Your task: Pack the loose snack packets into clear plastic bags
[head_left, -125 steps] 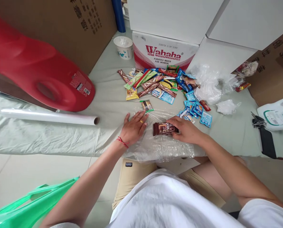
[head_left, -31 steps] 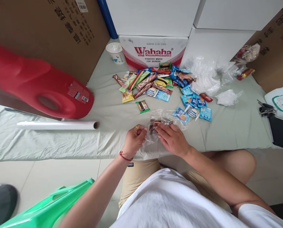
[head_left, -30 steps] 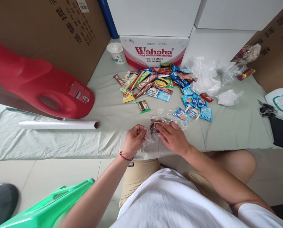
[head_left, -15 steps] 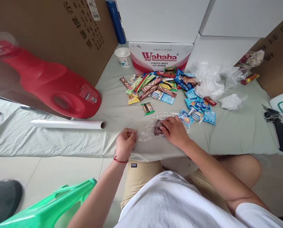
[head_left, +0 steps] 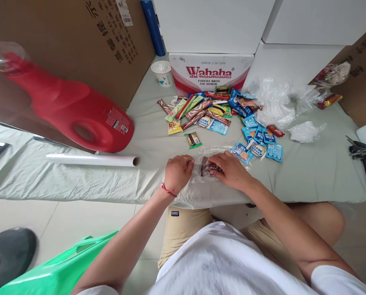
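Observation:
My left hand (head_left: 178, 174), with a red cord at the wrist, is closed in a pinch on the left end of a clear plastic bag (head_left: 197, 178). To its right, a brown snack packet (head_left: 205, 167) with pale lettering lies in or under the film; I cannot tell which. The fingers of my right hand (head_left: 233, 174) curl over this packet and hide its right part. Just beyond the hands lies a small biscuit pack (head_left: 193, 140) with green ends. Blue snack sachets (head_left: 243, 152) sit beside the right hand, some partly under the film.
Mixed wrapped snacks (head_left: 198, 110) are heaped before a Wahaba-style water carton marked Wahaha (head_left: 212, 73). Crumpled clear bags (head_left: 275, 106) lie to the right. At left are a red jug (head_left: 78, 110) and a white film roll (head_left: 93, 159). A paper cup (head_left: 163, 74) stands behind.
My left hand has moved right and slightly away from me, closer to the brown packet, gathering the bag's left end. My right hand stays on the packet. The view has shifted slightly.

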Demonstrator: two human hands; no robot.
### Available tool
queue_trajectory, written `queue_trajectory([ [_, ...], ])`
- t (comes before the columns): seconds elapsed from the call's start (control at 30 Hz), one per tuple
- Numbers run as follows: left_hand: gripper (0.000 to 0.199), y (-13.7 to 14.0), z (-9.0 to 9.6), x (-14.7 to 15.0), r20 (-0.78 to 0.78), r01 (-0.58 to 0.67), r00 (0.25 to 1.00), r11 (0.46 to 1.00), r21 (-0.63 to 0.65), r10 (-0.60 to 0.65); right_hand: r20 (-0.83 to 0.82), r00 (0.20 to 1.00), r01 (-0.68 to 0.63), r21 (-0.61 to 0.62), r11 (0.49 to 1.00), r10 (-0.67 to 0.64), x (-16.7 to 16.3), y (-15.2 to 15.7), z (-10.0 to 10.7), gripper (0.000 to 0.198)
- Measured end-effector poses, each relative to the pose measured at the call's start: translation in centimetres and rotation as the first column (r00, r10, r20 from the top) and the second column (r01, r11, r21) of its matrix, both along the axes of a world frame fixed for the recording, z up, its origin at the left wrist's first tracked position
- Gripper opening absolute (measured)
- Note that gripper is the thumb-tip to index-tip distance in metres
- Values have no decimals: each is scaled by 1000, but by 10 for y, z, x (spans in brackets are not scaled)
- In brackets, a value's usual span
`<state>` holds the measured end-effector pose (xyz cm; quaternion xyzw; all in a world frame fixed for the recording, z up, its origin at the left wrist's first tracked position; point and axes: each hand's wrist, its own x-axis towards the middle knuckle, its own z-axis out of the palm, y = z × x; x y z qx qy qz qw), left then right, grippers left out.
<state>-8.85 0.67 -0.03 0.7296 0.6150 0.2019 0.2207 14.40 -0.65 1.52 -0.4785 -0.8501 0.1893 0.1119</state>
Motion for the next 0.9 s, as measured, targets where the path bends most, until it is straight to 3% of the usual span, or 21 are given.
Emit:
queue_trajectory([
  [0.13, 26, 7, -12, -16, 124, -215, 965, 968, -127, 231, -38, 994, -103, 2, 995, 103, 8, 0, -2, 41],
  [0.27, 20, 8, -22, -41, 112, -391, 904, 903, -179, 414, -52, 989, -141, 1, 990, 141, 10, 2, -5, 42],
  [0.3, 16, 5, -22, -47, 100, -438, 886, 888, -139, 453, -55, 988, -144, 1, 990, 144, 10, 3, -5, 42],
  [0.37, 20, -8, -16, -53, 118, -489, 870, 867, 92, 478, -59, 987, -149, 0, 989, 149, 10, 4, -5, 42],
  [0.43, 33, -27, -3, -51, 153, -350, 937, 833, 428, 315, -58, 986, -156, 2, 988, 156, 9, 5, -4, 41],
  [0.5, 49, -45, 13, -41, 57, 29, 995, 784, 620, -82, -54, 985, -161, 8, 987, 162, 9, 5, -4, 41],
  [0.57, 63, -56, 25, -26, -109, 391, 905, 703, 594, -411, -52, 986, -158, 14, 987, 159, 9, 4, -3, 41],
  [0.63, 67, -53, 28, -14, -223, 590, 796, 638, 495, -563, -52, 986, -156, 11, 988, 157, 8, 3, -2, 43],
  [0.73, 77, -32, 20, -9, -285, 680, 731, 625, 383, -620, -54, 986, -158, -7, 987, 157, 8, 2, -1, 42],
  [0.83, 86, -10, 11, -17, -282, 670, 742, 694, 264, -609, -99, 981, -168, -27, 985, 165, 11, 5, 1, 39],
  [0.9, 76, -3, 9, -26, -260, 633, 768, 754, 176, -585, -154, 973, -182, -37, 983, 174, 14, 8, 1, 35],
])
